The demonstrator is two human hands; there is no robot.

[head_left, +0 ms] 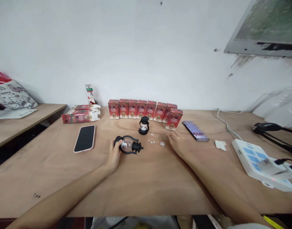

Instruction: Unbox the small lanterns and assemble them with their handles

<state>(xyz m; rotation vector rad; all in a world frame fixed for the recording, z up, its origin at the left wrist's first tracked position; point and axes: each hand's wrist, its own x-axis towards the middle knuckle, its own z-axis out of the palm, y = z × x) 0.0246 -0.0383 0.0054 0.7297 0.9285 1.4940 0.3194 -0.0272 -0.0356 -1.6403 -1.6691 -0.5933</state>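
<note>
My left hand (114,156) is closed around the base of a small black toy lantern (128,145) with a clear globe, tilted onto its side with its top pointing right. Behind it, a second black lantern (143,126) stands upright on the table. My right hand (176,141) rests low over the table, fingers drawn together at the edge of a thin, wire-like outline (161,136); what they pinch, if anything, is too small to tell. Several small round white pieces (151,142) and a little whitish scrap (162,144) lie between the hands.
A row of red printed boxes (141,109) lines the wall side. Flattened red boxes (81,115) and a pink-edged phone (85,139) lie left; another phone (195,131), crumpled tissue (220,145) and a white power strip (258,160) lie right. A small bottle (90,93) stands behind.
</note>
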